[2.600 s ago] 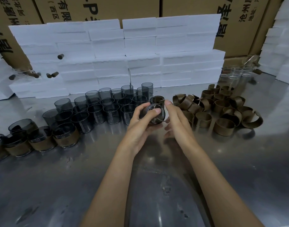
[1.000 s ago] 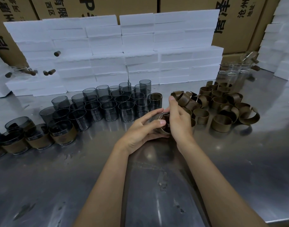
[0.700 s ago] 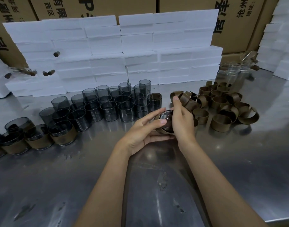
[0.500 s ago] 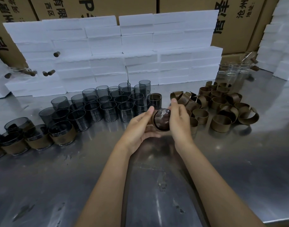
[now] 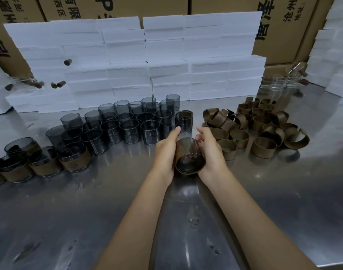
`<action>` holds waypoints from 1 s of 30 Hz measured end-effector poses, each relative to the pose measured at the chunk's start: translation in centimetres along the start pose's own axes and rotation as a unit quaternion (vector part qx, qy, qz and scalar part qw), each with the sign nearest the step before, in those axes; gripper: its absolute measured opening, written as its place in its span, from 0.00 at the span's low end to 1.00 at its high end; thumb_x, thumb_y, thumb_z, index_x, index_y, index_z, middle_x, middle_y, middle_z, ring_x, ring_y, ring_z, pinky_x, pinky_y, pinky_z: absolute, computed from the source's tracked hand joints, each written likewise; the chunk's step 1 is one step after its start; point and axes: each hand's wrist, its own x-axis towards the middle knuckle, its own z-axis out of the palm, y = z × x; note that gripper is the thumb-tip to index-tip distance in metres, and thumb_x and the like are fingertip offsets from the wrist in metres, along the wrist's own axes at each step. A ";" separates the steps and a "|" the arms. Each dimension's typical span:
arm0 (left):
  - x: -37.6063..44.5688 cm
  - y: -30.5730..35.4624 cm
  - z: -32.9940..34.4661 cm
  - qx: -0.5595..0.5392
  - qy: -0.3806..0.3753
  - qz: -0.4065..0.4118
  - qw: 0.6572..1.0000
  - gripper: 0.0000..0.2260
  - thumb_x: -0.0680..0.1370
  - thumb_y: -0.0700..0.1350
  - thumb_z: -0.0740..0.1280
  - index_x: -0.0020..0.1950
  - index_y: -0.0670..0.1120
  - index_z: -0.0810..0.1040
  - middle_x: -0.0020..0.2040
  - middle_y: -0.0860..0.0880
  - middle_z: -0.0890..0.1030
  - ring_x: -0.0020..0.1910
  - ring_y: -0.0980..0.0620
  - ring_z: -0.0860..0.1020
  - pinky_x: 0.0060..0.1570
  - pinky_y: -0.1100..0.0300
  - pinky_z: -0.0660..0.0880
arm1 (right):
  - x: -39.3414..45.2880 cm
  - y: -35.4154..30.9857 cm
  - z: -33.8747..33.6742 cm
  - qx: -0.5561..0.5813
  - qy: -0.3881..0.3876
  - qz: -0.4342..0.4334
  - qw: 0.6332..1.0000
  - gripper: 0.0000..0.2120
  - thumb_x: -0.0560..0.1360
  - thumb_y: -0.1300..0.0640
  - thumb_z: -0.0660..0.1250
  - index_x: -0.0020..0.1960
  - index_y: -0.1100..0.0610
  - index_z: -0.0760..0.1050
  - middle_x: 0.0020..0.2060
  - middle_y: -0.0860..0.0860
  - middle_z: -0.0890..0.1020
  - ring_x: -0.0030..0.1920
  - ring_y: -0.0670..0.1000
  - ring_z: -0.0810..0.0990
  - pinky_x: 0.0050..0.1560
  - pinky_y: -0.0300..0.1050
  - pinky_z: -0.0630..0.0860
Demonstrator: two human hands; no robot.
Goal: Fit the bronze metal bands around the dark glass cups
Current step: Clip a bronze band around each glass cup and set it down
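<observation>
Between my two hands is a dark glass cup (image 5: pixel 189 162), tipped with its mouth toward me and a bronze band wrapped round its wall. My left hand (image 5: pixel 166 152) grips its left side and my right hand (image 5: pixel 210 152) grips its right side, fingers curled over the far end. Several bare dark cups (image 5: pixel 127 123) stand in rows behind my left hand. A heap of loose bronze bands (image 5: pixel 260 127) lies to the right. Several banded cups (image 5: pixel 73 158) stand at the left.
The work surface is a steel table (image 5: pixel 283 201) with its front edge at the lower right. Stacked white foam blocks (image 5: pixel 147 61) form a wall behind the cups, with cardboard boxes (image 5: pixel 225 8) behind them. Clear glasses (image 5: pixel 279 84) stand at the back right.
The cup came down toward the table and nearer to me, turned so its mouth faces me. Both hands now clasp its sides.
</observation>
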 end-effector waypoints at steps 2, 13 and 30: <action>0.1 -0.3 0.1 0.001 0.014 0.013 1.000 0.23 0.79 0.49 0.70 0.24 0.51 0.75 0.25 0.53 0.75 0.24 0.55 0.76 0.28 0.66 0.74 | 0.1 0.2 0.1 -0.023 0.012 -0.026 0.999 0.18 0.76 0.52 0.71 0.30 0.52 0.69 0.26 0.48 0.74 0.27 0.48 0.76 0.33 0.41 0.76; -0.2 -0.8 0.6 -0.029 0.021 0.035 0.999 0.20 0.78 0.51 0.73 0.31 0.47 0.69 0.26 0.50 0.71 0.24 0.53 0.75 0.27 0.62 0.75 | -0.3 0.1 0.3 -0.059 0.008 -0.037 0.998 0.21 0.75 0.52 0.72 0.29 0.51 0.66 0.24 0.47 0.68 0.25 0.49 0.70 0.33 0.44 0.70; -1.7 -1.0 0.9 0.155 -0.238 0.054 0.957 0.29 0.67 0.55 0.79 0.65 0.50 0.75 0.56 0.47 0.83 0.48 0.50 0.85 0.35 0.56 0.80 | 0.3 -2.9 -2.0 -0.058 0.102 -0.246 0.962 0.25 0.78 0.51 0.66 0.23 0.53 0.71 0.25 0.50 0.72 0.30 0.47 0.72 0.42 0.47 0.72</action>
